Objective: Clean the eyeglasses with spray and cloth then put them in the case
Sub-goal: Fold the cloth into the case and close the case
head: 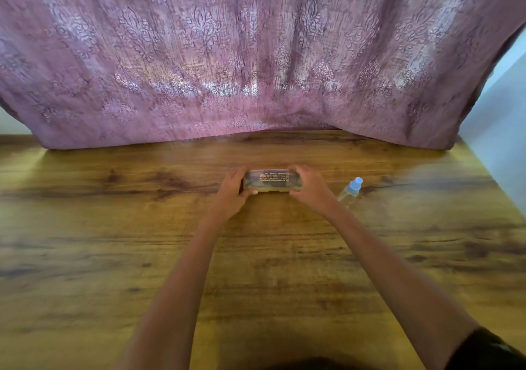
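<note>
A translucent eyeglass case (271, 181) with dark printed lettering on its lid lies closed on the wooden table (113, 241), far from me at the centre. My left hand (232, 191) grips its left end, thumb along the front edge. At the case's right end, my right hand (308, 186) holds it with fingers curled over the top. A dark shape shows through the lid; the eyeglasses and cloth are not plainly visible. A small clear spray bottle (349, 191) with a light blue cap lies on its side just right of my right hand.
A mauve patterned curtain (256, 56) hangs behind the table's far edge. A pale wall (501, 130) borders the right side, where the table's edge runs diagonally. The view is somewhat blurred.
</note>
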Tool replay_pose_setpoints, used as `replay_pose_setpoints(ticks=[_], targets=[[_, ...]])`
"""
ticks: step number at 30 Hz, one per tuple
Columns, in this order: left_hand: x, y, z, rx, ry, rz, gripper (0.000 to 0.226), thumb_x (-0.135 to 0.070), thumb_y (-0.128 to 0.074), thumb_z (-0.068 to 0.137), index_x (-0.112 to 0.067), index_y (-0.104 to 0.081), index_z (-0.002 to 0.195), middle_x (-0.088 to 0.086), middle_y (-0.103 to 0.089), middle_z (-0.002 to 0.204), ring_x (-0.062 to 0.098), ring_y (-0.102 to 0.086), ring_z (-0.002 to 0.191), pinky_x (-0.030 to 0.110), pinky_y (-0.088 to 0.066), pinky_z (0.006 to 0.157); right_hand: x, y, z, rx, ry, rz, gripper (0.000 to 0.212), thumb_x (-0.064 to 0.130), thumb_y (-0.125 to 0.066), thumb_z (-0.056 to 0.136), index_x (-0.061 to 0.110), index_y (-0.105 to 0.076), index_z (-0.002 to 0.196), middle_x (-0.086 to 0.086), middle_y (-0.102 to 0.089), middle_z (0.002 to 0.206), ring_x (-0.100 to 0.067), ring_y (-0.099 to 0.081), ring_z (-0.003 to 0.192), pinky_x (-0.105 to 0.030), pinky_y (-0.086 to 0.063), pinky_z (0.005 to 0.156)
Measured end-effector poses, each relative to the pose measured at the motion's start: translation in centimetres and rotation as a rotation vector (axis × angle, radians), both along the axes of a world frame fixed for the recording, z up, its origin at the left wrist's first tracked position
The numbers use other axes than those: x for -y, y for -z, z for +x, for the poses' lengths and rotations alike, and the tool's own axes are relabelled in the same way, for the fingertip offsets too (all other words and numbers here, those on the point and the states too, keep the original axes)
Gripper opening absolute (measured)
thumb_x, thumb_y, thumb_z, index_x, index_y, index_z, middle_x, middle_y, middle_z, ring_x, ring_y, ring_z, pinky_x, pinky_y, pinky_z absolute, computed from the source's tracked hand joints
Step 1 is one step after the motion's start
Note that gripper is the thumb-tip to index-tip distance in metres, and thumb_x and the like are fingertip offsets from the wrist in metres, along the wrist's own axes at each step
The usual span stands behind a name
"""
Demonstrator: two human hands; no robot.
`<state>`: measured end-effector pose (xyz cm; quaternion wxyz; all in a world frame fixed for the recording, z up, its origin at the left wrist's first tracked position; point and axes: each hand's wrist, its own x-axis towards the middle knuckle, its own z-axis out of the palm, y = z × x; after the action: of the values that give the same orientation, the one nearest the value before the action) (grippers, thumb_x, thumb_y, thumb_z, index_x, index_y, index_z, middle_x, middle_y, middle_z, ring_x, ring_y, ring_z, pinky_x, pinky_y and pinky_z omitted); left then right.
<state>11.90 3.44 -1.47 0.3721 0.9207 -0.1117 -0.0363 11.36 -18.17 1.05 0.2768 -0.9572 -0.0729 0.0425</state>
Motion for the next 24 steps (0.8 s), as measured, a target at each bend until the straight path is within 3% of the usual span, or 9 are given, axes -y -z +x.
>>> replay_pose_setpoints(ticks=[4,7,11,17,20,24], targets=[[0.1,0.0,0.0,-0.017,-0.003,-0.020,0.066,-0.019,-0.065,0.089,-0.008,-0.032,0.146,0.012,-0.039,0.146,0.026,-0.036,0.134,0.039,-0.030,0.111,-0.1,-0.6,-0.1,-0.037,0.005,-0.021,0.064,0.010,-0.067,0.086,0.008,-0.040,0.143,-0.010,-0.050,0.139,-0.023,-0.047,0.126,-0.039,-0.043,0.106],[0.1,0.4,0.0,-0.055,-0.020,-0.045,0.080,-0.024,-0.071,0.085,-0.011,-0.026,0.149,0.010,-0.036,0.149,0.025,-0.034,0.136,0.040,-0.031,0.110,-0.2,-1.5,-0.1,-0.005,-0.007,-0.044,0.064,0.013,-0.065,0.089,0.008,-0.036,0.146,-0.011,-0.051,0.136,-0.024,-0.048,0.126,-0.036,-0.044,0.104],[-0.2,1.3,-0.2,-0.101,-0.064,-0.081,0.088,-0.028,-0.074,0.081,-0.018,-0.022,0.151,0.010,-0.032,0.152,0.026,-0.034,0.136,0.041,-0.032,0.110,0.3,-3.4,-0.3,0.171,-0.024,-0.080,0.051,0.015,-0.062,0.092,0.006,-0.046,0.139,-0.009,-0.052,0.139,-0.021,-0.050,0.126,-0.028,-0.040,0.104],[-0.6,2.3,-0.2,-0.079,-0.093,-0.083,0.078,-0.027,-0.069,0.087,-0.022,-0.024,0.150,0.008,-0.036,0.149,0.024,-0.037,0.134,0.035,-0.032,0.107,3.5,-5.0,-1.8,0.482,0.104,-0.137,0.027,0.021,-0.066,0.089,0.009,-0.068,0.114,-0.005,-0.069,0.111,-0.019,-0.057,0.109,-0.026,-0.045,0.084],[-0.6,2.4,-0.1,-0.062,-0.107,-0.078,0.070,-0.026,-0.065,0.090,-0.022,-0.027,0.150,0.007,-0.038,0.150,0.024,-0.037,0.135,0.038,-0.032,0.109,5.3,-4.3,-3.0,0.559,0.211,-0.029,0.036,0.025,-0.075,0.083,0.009,-0.068,0.114,-0.005,-0.070,0.109,-0.021,-0.057,0.107,-0.025,-0.041,0.088],[-0.4,2.5,-0.1,-0.034,-0.112,-0.070,0.068,-0.024,-0.064,0.090,-0.019,-0.030,0.149,0.008,-0.041,0.148,0.025,-0.039,0.134,0.039,-0.033,0.108,7.2,-2.3,-4.6,0.445,0.381,0.264,0.059,0.031,-0.081,0.077,0.018,-0.054,0.129,0.006,-0.060,0.120,-0.015,-0.052,0.114,-0.026,-0.040,0.093]])
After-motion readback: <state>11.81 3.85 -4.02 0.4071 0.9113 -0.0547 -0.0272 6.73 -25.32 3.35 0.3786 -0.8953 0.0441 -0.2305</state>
